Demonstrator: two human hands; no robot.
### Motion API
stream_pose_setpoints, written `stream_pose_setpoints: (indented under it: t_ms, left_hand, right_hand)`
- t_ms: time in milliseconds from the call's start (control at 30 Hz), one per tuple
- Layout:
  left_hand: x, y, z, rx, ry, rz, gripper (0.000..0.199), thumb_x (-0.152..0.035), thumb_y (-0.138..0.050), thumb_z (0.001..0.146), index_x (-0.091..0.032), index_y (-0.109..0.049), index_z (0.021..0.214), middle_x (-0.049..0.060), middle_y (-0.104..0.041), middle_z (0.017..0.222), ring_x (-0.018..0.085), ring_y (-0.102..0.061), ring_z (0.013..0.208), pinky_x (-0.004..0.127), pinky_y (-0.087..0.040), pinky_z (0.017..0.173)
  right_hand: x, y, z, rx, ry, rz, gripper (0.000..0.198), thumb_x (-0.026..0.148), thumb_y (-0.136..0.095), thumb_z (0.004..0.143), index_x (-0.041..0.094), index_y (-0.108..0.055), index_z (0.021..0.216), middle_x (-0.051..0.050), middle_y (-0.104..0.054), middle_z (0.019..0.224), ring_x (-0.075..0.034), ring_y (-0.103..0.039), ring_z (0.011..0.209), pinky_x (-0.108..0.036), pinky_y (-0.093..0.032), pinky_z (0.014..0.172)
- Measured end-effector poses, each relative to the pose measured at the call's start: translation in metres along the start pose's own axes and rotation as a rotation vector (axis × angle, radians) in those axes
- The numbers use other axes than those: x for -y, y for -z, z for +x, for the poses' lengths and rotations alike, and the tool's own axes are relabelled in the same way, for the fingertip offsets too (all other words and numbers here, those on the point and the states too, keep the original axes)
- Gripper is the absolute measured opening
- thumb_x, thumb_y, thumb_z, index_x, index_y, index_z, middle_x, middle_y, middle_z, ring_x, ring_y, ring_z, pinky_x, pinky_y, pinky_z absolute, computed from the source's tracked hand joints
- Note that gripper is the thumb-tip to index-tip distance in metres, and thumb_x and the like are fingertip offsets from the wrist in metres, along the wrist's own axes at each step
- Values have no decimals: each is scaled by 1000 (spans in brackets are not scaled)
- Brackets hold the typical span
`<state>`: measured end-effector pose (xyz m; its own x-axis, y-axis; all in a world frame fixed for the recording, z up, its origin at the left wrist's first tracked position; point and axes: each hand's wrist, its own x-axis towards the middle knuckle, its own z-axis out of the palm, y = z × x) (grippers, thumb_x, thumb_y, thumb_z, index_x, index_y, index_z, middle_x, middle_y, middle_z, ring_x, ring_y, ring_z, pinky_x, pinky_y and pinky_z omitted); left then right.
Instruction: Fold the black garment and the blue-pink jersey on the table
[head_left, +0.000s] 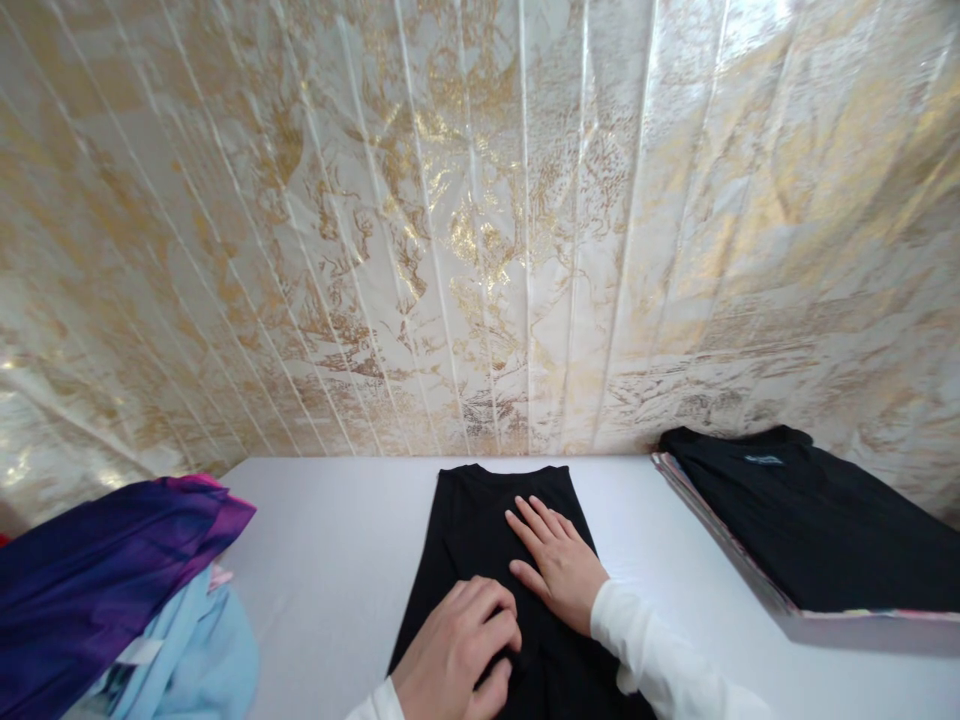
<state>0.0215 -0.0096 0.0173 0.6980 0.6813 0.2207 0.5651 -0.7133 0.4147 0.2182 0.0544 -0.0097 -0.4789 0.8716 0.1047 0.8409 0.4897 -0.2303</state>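
A black shirt (480,530) lies on the white table in front of me, its long sides folded in to a narrow strip, with the neckline at the far end. My right hand (559,565) rests flat on its upper right part, fingers spread. Lower down and to the left, my left hand (465,645) is curled, thumb and fingers closing on the black fabric; the exact grip is partly hidden. The near end of the shirt runs out of view at the bottom.
To the right is a stack of flat folded clothes with a black T-shirt (810,530) on top. At the left sits a loose heap with a purple garment (112,580) over a light blue one (202,650). A gold-patterned curtain (480,240) hangs behind the white table (330,560).
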Motion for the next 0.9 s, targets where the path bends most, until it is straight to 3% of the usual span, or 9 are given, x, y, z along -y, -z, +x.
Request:
stream_pose_setpoints:
  t_ms: [333, 500, 633, 767, 900]
  left_hand:
    - [3, -9, -9, -17, -22, 6, 32, -1, -52, 60, -22, -49, 85, 3, -54, 109, 21, -50, 101, 32, -37, 88]
    - [8, 12, -11, -147, 146, -35, 24, -3, -41, 79, -23, -51, 89, 3, -56, 106, 19, -52, 97, 31, -40, 85]
    - [24, 23, -12, -234, 263, 24, 30, -3, -38, 81, -24, -52, 98, 4, -54, 108, 21, -51, 101, 34, -40, 88]
    - [33, 22, -13, -259, 373, 89, 23, -4, -43, 78, -22, -50, 90, 4, -54, 96, 22, -51, 92, 36, -41, 83]
    - [32, 17, -13, -243, 415, 103, 17, -4, -47, 77, -21, -48, 81, 3, -52, 90, 21, -50, 88, 34, -41, 80]
  right_hand:
    - [-3, 0, -1, -17, 38, 28, 60, 55, -33, 92, 25, -28, 144, -5, -19, 153, -25, -13, 140, -47, -20, 111]
    - [-8, 3, 0, -82, -29, 117, 56, 49, -28, 94, 25, -26, 145, -6, -24, 152, -22, -18, 139, -46, -21, 110]
    - [6, 21, -5, -45, 0, 169, 57, 45, -45, 87, 23, -38, 139, -9, -32, 148, -26, -23, 137, -46, -23, 108]
    - [45, 33, -16, -34, 94, 229, 33, 41, -64, 73, 22, -60, 99, -7, -59, 111, -26, -51, 105, -39, -38, 90]
    - [69, 26, -22, -20, 55, 172, 20, 27, -63, 66, 20, -55, 83, -3, -58, 88, -22, -51, 83, -35, -39, 77]
